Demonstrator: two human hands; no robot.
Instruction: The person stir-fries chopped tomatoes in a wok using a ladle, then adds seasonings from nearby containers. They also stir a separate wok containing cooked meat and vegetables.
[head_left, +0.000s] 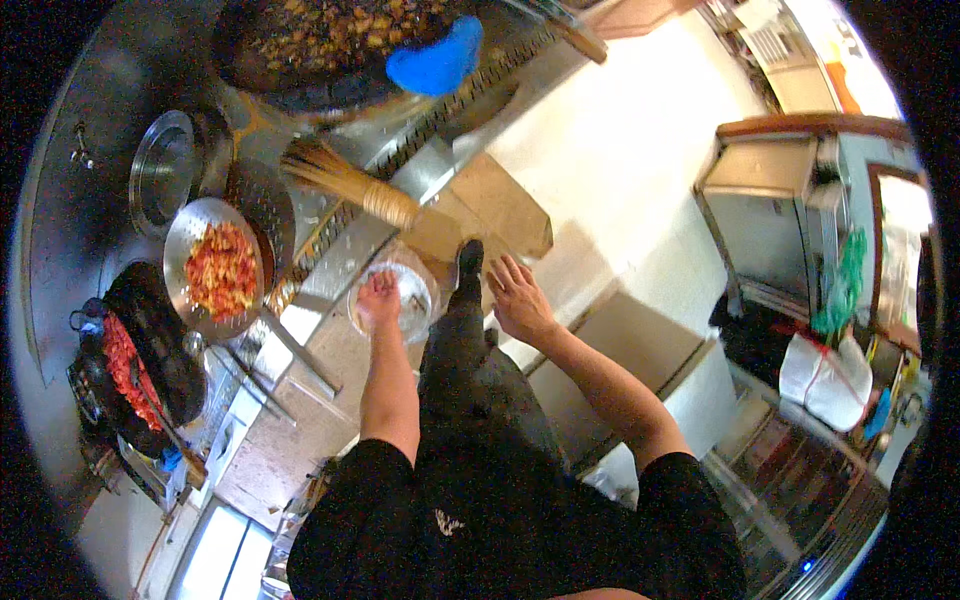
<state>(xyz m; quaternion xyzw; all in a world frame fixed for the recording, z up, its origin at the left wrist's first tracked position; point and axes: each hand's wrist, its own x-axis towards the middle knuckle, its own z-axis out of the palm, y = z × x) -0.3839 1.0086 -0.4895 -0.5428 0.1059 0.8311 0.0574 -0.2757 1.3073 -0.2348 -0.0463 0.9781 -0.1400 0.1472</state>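
Note:
My left hand (381, 300) has its fingers curled at the near left side of a round translucent container (420, 330); whether it grips the rim cannot be told. Some small dark matter shows inside the container. Off to the right, my right hand (519, 300) hangs with fingers spread and nothing in it. A bamboo wok brush (360, 187) lies across the stove's front edge, beyond the left hand. To the left, a perforated metal strainer (176, 247) holds chopped red and pale food (221, 270).
Browned diced food (330, 37) fills a large wok, with a blue object (439, 60) at its rim. A round metal pot (169, 165) and a dark wok with red food (131, 367) line the left. Cardboard (502, 202) covers floor ahead; a box (630, 337) stands right.

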